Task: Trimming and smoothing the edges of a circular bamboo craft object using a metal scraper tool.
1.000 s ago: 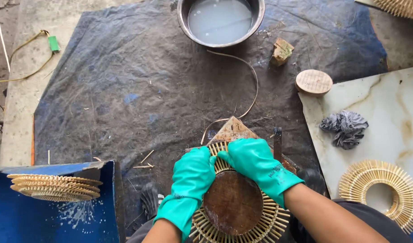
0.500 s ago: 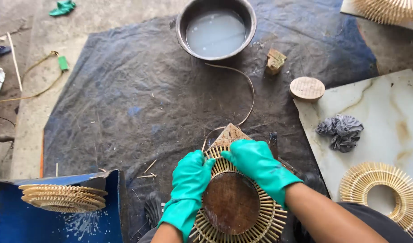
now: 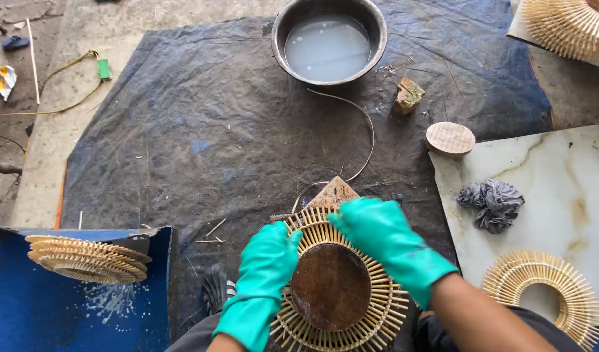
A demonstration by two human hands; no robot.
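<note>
Both my hands wear green rubber gloves. My left hand (image 3: pixel 265 266) grips the left rim of a round ring of radiating bamboo sticks (image 3: pixel 377 326). A dark brown wooden disc (image 3: pixel 330 287) lies in the ring's centre. My right hand (image 3: pixel 385 236) rests over the ring's upper right rim, fingers curled on the sticks. A wooden wedge (image 3: pixel 334 193) pokes out from behind the ring, and a thin rattan strip (image 3: pixel 368 133) curves away from it toward the metal bowl of cloudy liquid (image 3: pixel 329 45).
A dark tarp (image 3: pixel 201 130) covers the ground. A blue tray (image 3: pixel 25 306) at the left holds stacked stick rings (image 3: pixel 87 259). At the right lies a marble tile (image 3: pixel 567 189) with a grey rag (image 3: pixel 492 203) and another ring (image 3: pixel 546 290). A wooden disc (image 3: pixel 450 139) and small block (image 3: pixel 408 94) lie nearby.
The view has drifted so the scene sits lower in frame. My hands have stayed on the ring, with the right fingers shifting slightly along its upper rim.
</note>
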